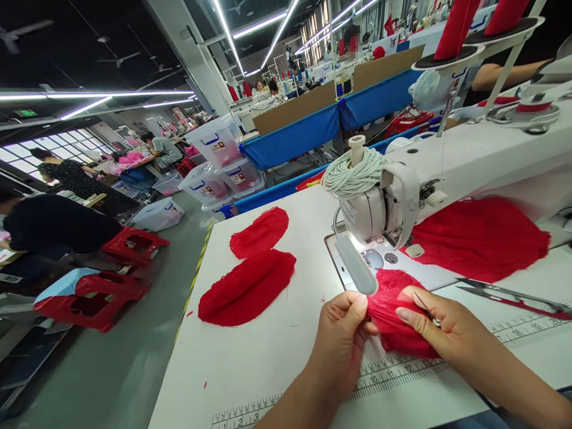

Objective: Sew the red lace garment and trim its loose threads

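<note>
One red cloth (388,325), gathered, wrinkled, left hand (342,336) and right hand (453,328) pinched closed on it

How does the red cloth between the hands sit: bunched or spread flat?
Bunched: gathered creases run across the red cloth from the left hand, which pinches its edge, toward the right hand.

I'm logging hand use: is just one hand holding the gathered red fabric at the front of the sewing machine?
No, the left hand and the right hand both grasp the gathered red fabric.
</note>
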{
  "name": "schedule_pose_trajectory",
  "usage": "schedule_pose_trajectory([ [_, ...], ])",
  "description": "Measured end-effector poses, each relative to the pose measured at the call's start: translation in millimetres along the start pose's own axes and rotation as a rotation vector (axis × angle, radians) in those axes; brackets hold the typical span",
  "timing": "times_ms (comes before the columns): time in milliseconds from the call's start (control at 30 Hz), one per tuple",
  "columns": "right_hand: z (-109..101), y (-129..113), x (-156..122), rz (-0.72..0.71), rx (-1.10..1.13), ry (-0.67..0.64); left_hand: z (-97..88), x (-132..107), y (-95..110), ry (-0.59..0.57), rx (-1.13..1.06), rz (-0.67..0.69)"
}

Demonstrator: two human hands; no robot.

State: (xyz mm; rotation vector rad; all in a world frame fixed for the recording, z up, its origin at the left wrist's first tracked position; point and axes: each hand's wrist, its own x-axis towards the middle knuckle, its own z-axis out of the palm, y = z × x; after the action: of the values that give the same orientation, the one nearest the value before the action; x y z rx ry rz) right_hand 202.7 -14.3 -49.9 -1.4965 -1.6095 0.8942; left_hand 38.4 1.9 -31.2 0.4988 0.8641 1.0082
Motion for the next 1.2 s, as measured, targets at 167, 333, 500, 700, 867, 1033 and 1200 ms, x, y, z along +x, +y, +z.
schedule_pose_trajectory([
  [167,-2.4,1.5,4.8,0.046,0.028,-0.018,1.7,-0.8,2.5,0.001,0.05,-0.127],
  [333,0.4,2.0,5.6,0.061,-0.007,0.009,2.5,-1.9,2.3,-0.024,0.071,-0.13],
  [500,-1.4,-1.8,4.1,0.033,-0.076,0.02,-0.1,-0.1,0.1,-0.058,0.032,-0.053],
  [700,-8.2,-12.4,-12.7,-0.124,-0.181,0.327,1.2,2.7,-2.5,0.0,-0.007,-0.026],
  [867,-0.3,-18.7,-16.5,-0.159,-0.225,0.236,2.2,0.8,-3.9,-0.027,0.027,-0.038],
  [1033,-16.5,-10.9,-9.8,-0.111,-0.13,0.345,-0.6,1.0,-3.7,0.013,0.009,-0.034],
  [1200,-38.8,4.9,-9.1,-0.014,-0.476,0.563,-0.8,1.8,-4.5,0.028,0.01,-0.036],
])
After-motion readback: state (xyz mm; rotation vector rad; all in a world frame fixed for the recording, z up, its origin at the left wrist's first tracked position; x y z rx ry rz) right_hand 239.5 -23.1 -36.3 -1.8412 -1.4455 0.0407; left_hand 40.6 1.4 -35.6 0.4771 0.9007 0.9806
